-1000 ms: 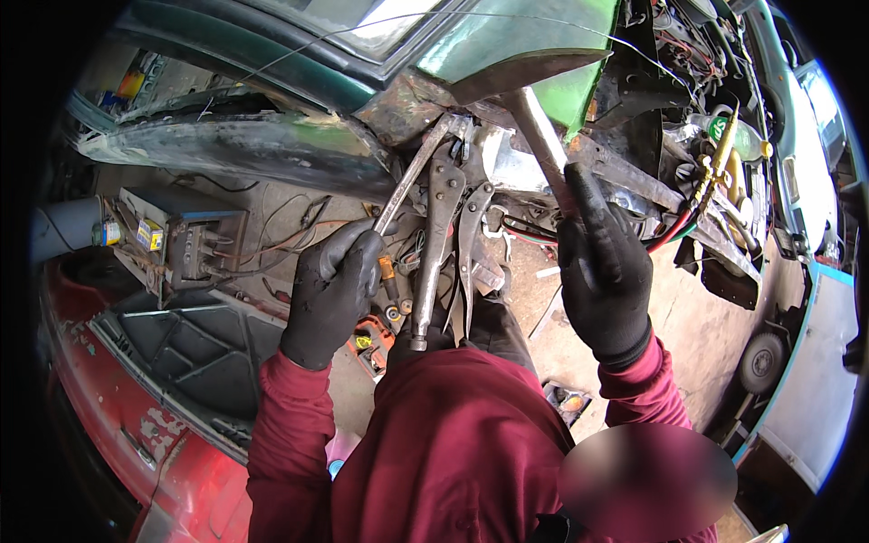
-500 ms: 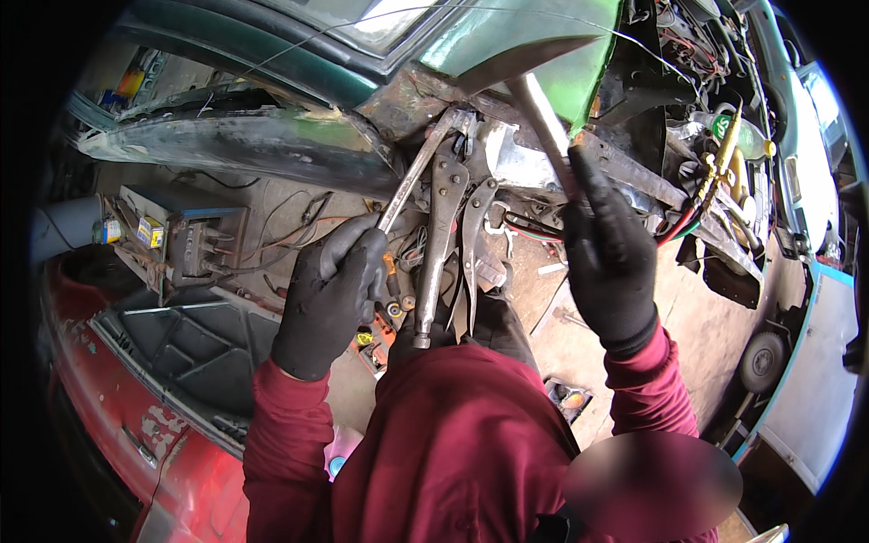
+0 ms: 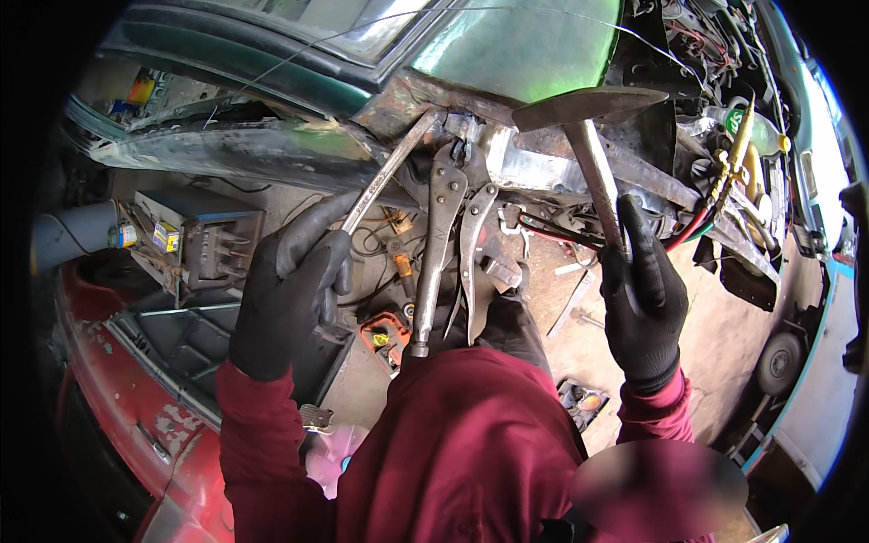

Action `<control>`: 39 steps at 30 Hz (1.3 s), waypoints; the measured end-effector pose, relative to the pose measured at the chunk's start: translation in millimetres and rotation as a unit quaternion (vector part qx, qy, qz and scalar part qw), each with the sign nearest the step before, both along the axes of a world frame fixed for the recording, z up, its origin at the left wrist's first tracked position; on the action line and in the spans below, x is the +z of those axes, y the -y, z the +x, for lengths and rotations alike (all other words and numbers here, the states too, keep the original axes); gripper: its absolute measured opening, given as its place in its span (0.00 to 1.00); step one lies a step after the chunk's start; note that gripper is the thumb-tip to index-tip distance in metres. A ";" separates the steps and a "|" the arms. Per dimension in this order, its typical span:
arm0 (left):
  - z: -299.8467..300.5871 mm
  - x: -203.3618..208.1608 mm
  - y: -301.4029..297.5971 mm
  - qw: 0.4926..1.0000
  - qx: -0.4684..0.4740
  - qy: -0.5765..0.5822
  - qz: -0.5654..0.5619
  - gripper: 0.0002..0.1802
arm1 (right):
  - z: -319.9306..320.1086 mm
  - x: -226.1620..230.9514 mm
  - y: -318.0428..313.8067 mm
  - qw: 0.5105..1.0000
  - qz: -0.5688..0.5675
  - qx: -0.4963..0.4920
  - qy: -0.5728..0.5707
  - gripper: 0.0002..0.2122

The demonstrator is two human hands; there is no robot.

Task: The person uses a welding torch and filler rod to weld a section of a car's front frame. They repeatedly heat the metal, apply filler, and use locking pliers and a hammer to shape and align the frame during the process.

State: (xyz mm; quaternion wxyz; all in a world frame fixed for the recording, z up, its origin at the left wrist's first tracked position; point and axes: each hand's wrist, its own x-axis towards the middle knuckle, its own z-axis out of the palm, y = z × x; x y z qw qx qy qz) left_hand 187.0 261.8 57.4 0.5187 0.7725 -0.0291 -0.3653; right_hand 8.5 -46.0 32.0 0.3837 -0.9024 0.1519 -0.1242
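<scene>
Metal hammer (image 3: 593, 172), long tapering head beyond right hand (image 3: 644, 308), fingers clamped round its shaft, straight metal bar (image 3: 387, 174), gripped by fingers of left hand (image 3: 294, 294), far end near rusty metalwork (image 3: 396, 104).

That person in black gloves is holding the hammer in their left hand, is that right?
Not quite: the head view shows the person in black gloves holding the hammer in their right hand. Their left hand holds a metal bar instead.

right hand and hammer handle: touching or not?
Touching. The head view shows the black-gloved right hand closed around the lower part of the hammer handle, one finger lying along it.
</scene>
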 end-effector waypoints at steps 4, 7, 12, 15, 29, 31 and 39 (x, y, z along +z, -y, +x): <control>8.9 -11.1 -2.4 0.999 -0.025 0.020 0.010 0.26 | -9.3 -12.2 3.0 1.000 0.018 0.004 -0.009 0.25; 15.8 -23.0 -9.9 0.999 -0.037 0.026 -0.002 0.26 | -12.4 -16.9 3.6 1.000 0.022 0.007 -0.010 0.25; 31.0 -43.7 -19.5 0.998 -0.049 0.025 -0.028 0.25 | -11.7 -20.0 1.5 1.000 0.010 0.022 0.017 0.25; 43.2 -47.8 -21.8 0.999 -0.047 0.007 -0.018 0.25 | -11.4 -21.6 -0.2 0.998 0.055 0.003 -0.013 0.25; -4.8 -88.1 -34.4 0.994 0.067 -0.020 -0.088 0.20 | -21.1 -25.2 -4.7 0.989 0.117 -0.066 -0.058 0.23; -10.1 -95.8 -29.7 0.988 0.071 -0.032 -0.136 0.20 | -20.0 -27.2 -5.2 0.992 0.101 -0.053 -0.052 0.24; -15.0 -107.1 -17.5 0.989 0.078 0.010 -0.128 0.20 | -16.9 -26.4 -13.2 0.993 0.103 -0.040 -0.036 0.26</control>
